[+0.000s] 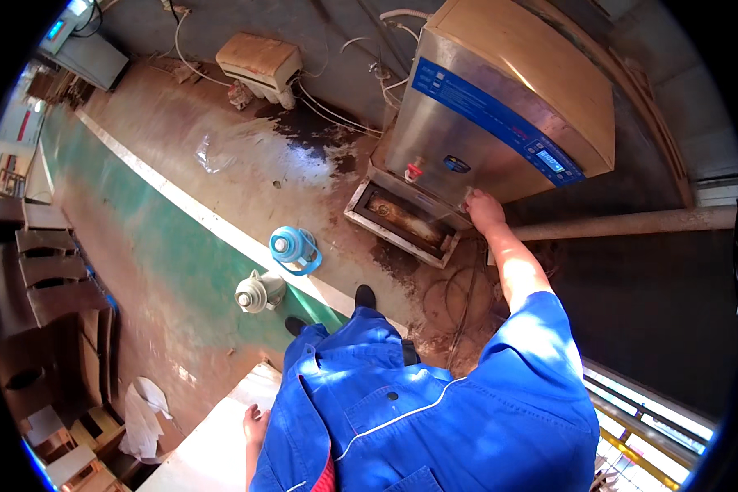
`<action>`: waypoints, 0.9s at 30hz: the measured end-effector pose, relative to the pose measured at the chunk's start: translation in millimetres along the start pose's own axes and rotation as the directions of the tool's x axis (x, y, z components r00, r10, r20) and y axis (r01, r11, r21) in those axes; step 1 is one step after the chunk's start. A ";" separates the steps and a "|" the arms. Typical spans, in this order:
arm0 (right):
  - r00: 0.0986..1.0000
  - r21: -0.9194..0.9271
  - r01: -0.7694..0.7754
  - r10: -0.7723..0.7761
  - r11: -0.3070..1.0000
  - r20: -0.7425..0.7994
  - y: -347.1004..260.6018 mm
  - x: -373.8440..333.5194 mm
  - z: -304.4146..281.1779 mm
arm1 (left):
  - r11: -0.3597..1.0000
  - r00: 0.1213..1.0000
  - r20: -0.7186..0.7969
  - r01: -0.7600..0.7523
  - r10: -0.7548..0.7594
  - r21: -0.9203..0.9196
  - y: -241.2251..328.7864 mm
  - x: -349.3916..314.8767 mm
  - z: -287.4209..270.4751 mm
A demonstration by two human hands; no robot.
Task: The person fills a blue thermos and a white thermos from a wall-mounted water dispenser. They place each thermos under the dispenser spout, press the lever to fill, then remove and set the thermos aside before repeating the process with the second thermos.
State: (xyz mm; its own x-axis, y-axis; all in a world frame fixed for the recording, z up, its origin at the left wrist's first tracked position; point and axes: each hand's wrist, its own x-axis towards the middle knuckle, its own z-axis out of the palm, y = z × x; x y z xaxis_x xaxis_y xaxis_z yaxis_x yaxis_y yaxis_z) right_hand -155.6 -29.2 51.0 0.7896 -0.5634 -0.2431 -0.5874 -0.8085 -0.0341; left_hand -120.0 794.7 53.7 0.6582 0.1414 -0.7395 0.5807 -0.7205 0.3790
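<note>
My right hand (485, 211) reaches out to the lower front of a steel water dispenser (422, 135) on the wall. Its fingers close on a small pale tap (470, 195), mostly hidden by them. A red-handled tap (413, 171) sticks out to its left. Below the taps lies a rusty drip tray (362, 215) with a metal rim. My left hand (257, 422) hangs low beside a white tabletop (221, 430), fingers loosely bent and apart, holding nothing. On the floor by my feet stand a blue vacuum flask (291, 246) with a handle and a grey-white flask (258, 293).
A dirty box-shaped appliance (258, 59) with hoses sits by the far wall. A clear plastic scrap (211, 153) and dark wet patches mark the floor. Brown cartons (53, 271) stack at the left. A pipe (631, 223) runs along the right wall; loose cables (455, 299) lie underneath.
</note>
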 end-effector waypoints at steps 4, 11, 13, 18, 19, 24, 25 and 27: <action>0.993 0.218 -0.114 0.120 0.969 -0.018 2.3 4.2 5.7 | 0.998 0.999 -0.044 0.011 -0.008 0.068 13.3 -11.1 2.6; 0.954 0.355 -0.223 0.279 0.908 -0.114 -5.7 3.7 10.9 | 0.990 0.992 -0.092 -0.070 0.081 0.119 6.2 -13.6 8.8; 0.940 0.356 -0.269 0.325 0.895 -0.108 -9.2 0.9 11.7 | 0.985 0.991 -0.081 -0.090 0.103 0.149 3.1 -14.1 8.7; 0.914 0.378 -0.360 0.404 0.853 -0.043 -12.9 1.1 9.3 | 0.980 0.989 -0.090 -0.099 0.116 0.172 14.7 -25.4 7.2; 0.913 0.366 -0.360 0.405 0.858 -0.050 -14.1 0.9 9.1 | 0.979 0.987 -0.100 -0.105 0.124 0.175 16.7 -27.3 7.8; 0.890 0.376 -0.401 0.452 0.835 -0.053 -17.9 -0.7 8.8 | 0.984 0.988 -0.078 -0.123 0.134 0.126 11.9 -24.4 9.2; 0.888 0.376 -0.407 0.457 0.833 -0.053 -18.2 0.7 9.1 | 0.981 0.987 -0.082 -0.126 0.138 0.145 9.9 -23.2 9.9; 0.878 0.384 -0.426 0.476 0.819 -0.042 -18.5 1.3 10.8 | 0.985 0.987 -0.081 -0.130 0.139 0.109 6.9 -23.7 10.4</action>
State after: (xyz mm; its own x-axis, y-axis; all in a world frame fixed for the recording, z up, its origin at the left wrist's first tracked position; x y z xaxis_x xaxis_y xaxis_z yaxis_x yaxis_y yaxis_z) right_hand -145.6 -13.1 40.9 0.4210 -0.8872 -0.1888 -0.8856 -0.3570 -0.2971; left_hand -136.6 779.3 68.1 0.7693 0.0941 -0.6319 0.4342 -0.8025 0.4092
